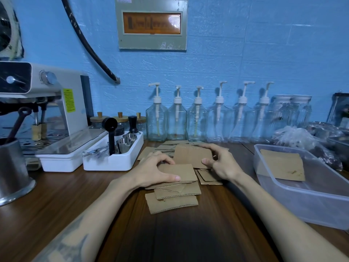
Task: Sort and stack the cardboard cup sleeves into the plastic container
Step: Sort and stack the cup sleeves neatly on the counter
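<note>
Several flat brown cardboard cup sleeves (173, 201) lie in a loose pile on the wooden table in front of me. My left hand (154, 170) grips one sleeve (184, 172) near the middle of the pile, thumb on its lower edge. My right hand (220, 163) pinches another sleeve (190, 155) just behind it, fingers curled over its far edge. To the right stands the clear plastic container (309, 201). A sleeve (283, 164) lies flat inside it.
A white tray (117, 159) with metal cups and a black scoop sits left of the pile, beside a coffee machine (47, 103). Glass pump bottles (196, 118) line the blue wall. A metal jug (13, 167) stands far left. Plastic bags (302, 137) lie behind the container.
</note>
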Motion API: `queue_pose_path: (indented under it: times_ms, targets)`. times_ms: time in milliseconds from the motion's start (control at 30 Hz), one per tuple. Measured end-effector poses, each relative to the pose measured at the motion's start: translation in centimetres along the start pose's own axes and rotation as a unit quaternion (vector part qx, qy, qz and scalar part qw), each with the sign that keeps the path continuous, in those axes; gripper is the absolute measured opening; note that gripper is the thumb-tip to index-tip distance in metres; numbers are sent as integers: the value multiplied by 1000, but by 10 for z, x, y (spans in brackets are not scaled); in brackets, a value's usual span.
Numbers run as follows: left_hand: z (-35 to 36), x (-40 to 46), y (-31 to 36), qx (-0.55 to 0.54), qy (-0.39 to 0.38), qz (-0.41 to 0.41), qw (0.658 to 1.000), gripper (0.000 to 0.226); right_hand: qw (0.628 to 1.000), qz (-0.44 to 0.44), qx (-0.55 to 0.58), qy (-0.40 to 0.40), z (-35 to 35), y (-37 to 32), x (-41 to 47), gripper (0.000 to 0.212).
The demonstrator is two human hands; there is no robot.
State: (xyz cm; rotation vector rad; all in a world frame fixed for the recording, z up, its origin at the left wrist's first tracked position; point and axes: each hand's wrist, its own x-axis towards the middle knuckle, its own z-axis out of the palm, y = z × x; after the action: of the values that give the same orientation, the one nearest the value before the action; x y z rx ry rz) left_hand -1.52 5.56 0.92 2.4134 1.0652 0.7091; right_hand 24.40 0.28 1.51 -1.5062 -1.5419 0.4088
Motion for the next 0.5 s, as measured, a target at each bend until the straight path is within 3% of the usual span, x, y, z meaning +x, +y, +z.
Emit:
queue_pose_path:
  times_ms: [233, 500]
  targets:
    - [2, 6, -2, -114, 54, 64, 990, 36, 1000, -6, -3, -23, 1, -1, -1, 48]
    - [1, 10, -2, -166, 108, 62, 978, 34, 999, -22, 14, -36, 0, -4, -3, 47]
